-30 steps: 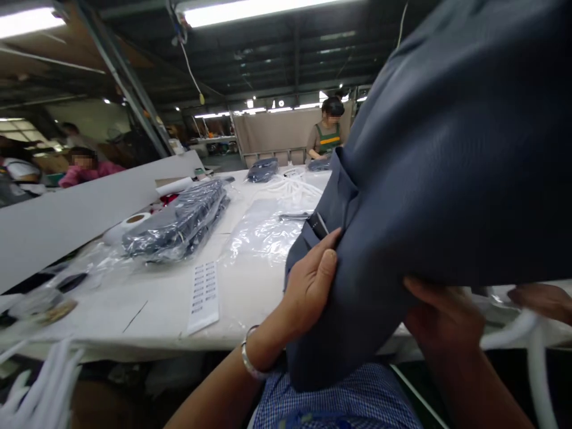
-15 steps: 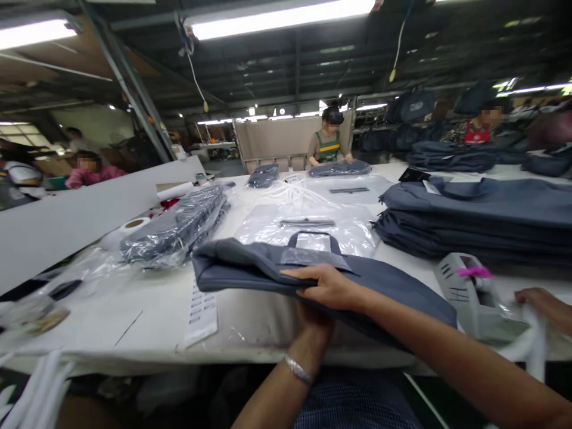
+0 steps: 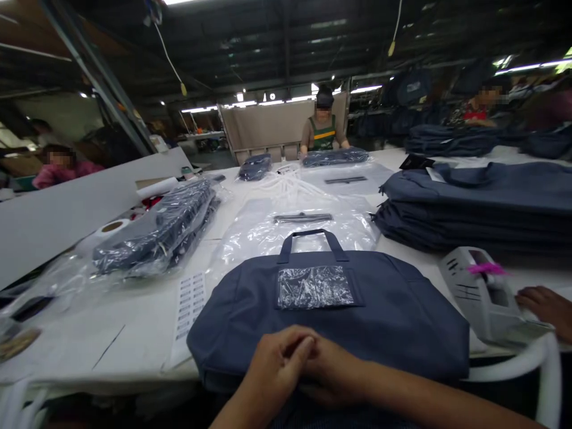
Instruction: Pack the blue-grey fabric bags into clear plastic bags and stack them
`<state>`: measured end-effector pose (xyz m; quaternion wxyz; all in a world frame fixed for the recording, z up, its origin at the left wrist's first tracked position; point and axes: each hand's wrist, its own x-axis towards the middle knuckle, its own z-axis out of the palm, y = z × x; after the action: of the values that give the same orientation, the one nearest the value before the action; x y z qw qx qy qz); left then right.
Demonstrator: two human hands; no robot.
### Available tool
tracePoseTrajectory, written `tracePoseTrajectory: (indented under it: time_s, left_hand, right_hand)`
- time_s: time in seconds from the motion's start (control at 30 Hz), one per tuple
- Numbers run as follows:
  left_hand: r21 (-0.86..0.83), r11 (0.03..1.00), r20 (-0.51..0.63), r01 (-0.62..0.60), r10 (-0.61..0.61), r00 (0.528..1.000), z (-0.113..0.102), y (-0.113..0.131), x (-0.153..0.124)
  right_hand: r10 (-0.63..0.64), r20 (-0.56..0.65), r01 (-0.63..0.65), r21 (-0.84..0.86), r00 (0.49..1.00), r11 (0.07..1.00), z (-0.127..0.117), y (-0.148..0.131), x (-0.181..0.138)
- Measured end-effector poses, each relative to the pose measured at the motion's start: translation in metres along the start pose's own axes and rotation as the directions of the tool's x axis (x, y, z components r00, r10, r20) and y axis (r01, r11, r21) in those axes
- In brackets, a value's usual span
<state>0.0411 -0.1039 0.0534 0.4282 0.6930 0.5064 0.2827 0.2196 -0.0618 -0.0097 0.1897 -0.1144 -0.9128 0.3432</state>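
Note:
A dark blue fabric bag (image 3: 393,322) lies across the table's front edge with its broad side up. Its handle (image 3: 333,241) points away from me, and a clear plastic pocket (image 3: 315,287) sits below the handle. My left hand (image 3: 279,360) and my right hand (image 3: 333,366) meet over the bag's near part. Both have their fingers closed and pressed together, thumbs close to each other. What they pinch, if anything, is hidden between them.
Beyond the bag lie clear plastic bags (image 3: 250,229). At left are wrapped bags (image 3: 156,223) and a label sheet (image 3: 190,310). At right stand stacked blue bags (image 3: 482,202) and a tape dispenser (image 3: 469,298), a co-worker's hand (image 3: 547,307) beside it. Another person (image 3: 322,128) works opposite.
The bag, tilted and gripped from above and below before, now lies with its pocket side up. My hands have come together at its near part. The view has shifted slightly.

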Motion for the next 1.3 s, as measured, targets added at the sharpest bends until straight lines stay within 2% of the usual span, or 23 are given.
tracePoseTrajectory:
  time_s: [0.03,0.07,0.13,0.17,0.2,0.23,0.27,0.3,0.37,0.43,0.5,0.53,0.57,0.67,0.73,0.77,0.87,0.93,1.0,1.07,1.13,1.2,1.3]
  left_hand:
    - [0.125,0.99,-0.098,-0.064,0.076,0.992,-0.004,-0.003,0.01]
    - [0.254,0.961,-0.14,-0.109,0.148,0.979,-0.004,-0.012,0.02]
    - [0.486,0.859,-0.112,-0.161,0.244,0.963,0.006,-0.038,0.035]
    - [0.577,0.797,-0.081,-0.181,0.277,0.957,0.013,-0.052,0.039]
    - [0.645,0.739,-0.058,-0.196,0.303,0.951,0.021,-0.065,0.041]
    - [0.692,0.691,-0.046,-0.207,0.329,0.943,0.027,-0.076,0.041]
    - [0.722,0.658,-0.048,-0.212,0.353,0.935,0.031,-0.083,0.04]
    - [0.741,0.639,-0.057,-0.209,0.37,0.927,0.034,-0.086,0.039]
    - [0.753,0.624,-0.068,-0.208,0.39,0.918,0.035,-0.087,0.035]
    - [0.753,0.625,-0.076,-0.205,0.392,0.917,0.032,-0.083,0.033]
    - [0.744,0.637,-0.082,-0.203,0.388,0.918,0.03,-0.081,0.033]
    - [0.736,0.645,-0.088,-0.203,0.389,0.917,0.03,-0.081,0.033]
    - [0.726,0.657,-0.097,-0.203,0.39,0.916,0.03,-0.081,0.033]
    - [0.678,0.71,-0.149,-0.19,0.386,0.911,0.032,-0.085,0.033]
    - [0.634,0.755,-0.199,-0.168,0.37,0.908,0.031,-0.086,0.032]
    - [0.611,0.776,-0.224,-0.155,0.358,0.907,0.03,-0.085,0.032]
    - [0.549,0.827,-0.303,-0.119,0.33,0.894,0.02,-0.07,0.033]
    - [0.547,0.829,-0.335,-0.12,0.348,0.876,0.008,-0.051,0.041]
    - [0.603,0.78,-0.287,-0.168,0.408,0.866,-0.003,-0.031,0.056]
    - [0.683,0.686,-0.14,-0.25,0.458,0.878,-0.009,-0.019,0.077]
    - [0.733,0.595,0.04,-0.328,0.443,0.895,-0.009,-0.022,0.096]
    - [0.755,0.539,0.164,-0.374,0.396,0.903,-0.002,-0.038,0.107]
    - [0.763,0.513,0.185,-0.394,0.411,0.893,0.01,-0.07,0.108]
  right_hand:
    - [-0.045,0.041,0.043,0.044,0.998,0.998,-0.013,-0.003,0.0]
    - [-0.068,0.1,0.057,0.104,0.993,0.993,-0.03,-0.005,0.001]
    - [-0.002,0.165,-0.03,0.194,0.986,0.981,-0.072,-0.001,0.005]
    - [0.098,0.117,-0.119,0.188,0.988,0.975,-0.094,0.007,0.008]
    - [0.231,-0.036,-0.223,0.143,0.972,0.964,-0.115,0.019,0.012]
    - [0.359,-0.241,-0.347,0.091,0.902,0.933,-0.135,0.035,0.016]
    - [0.465,-0.42,-0.491,0.051,0.78,0.869,-0.151,0.053,0.02]
    - [0.561,-0.543,-0.634,0.067,0.625,0.77,-0.164,0.073,0.023]
    - [0.648,-0.609,-0.749,0.127,0.459,0.65,-0.18,0.11,0.028]
    - [0.711,-0.588,-0.79,0.187,0.386,0.584,-0.185,0.134,0.031]
    - [0.724,-0.584,-0.778,0.236,0.366,0.583,-0.184,0.142,0.031]
    - [0.702,-0.599,-0.742,0.251,0.385,0.622,-0.181,0.14,0.03]
    - [0.657,-0.621,-0.692,0.243,0.427,0.679,-0.177,0.135,0.028]
    - [0.453,-0.63,-0.535,0.07,0.631,0.842,-0.159,0.105,0.014]
    - [0.366,-0.548,-0.478,-0.071,0.752,0.876,-0.141,0.082,0.001]
    - [0.348,-0.505,-0.452,-0.097,0.79,0.887,-0.131,0.071,-0.006]
    - [0.3,-0.449,-0.364,-0.063,0.842,0.929,-0.1,0.049,-0.024]
    - [0.219,-0.454,-0.297,-0.108,0.864,0.949,-0.082,0.042,-0.029]
    - [0.13,-0.449,-0.251,-0.221,0.884,0.943,-0.069,0.041,-0.03]
    - [0.08,-0.44,-0.226,-0.29,0.894,0.93,-0.06,0.041,-0.03]
    - [0.052,-0.429,-0.204,-0.317,0.902,0.926,-0.055,0.04,-0.031]
    - [0.027,-0.397,-0.181,-0.357,0.918,0.916,-0.055,0.035,-0.031]
    - [-0.017,-0.349,-0.164,-0.481,0.937,0.861,-0.068,0.021,-0.017]
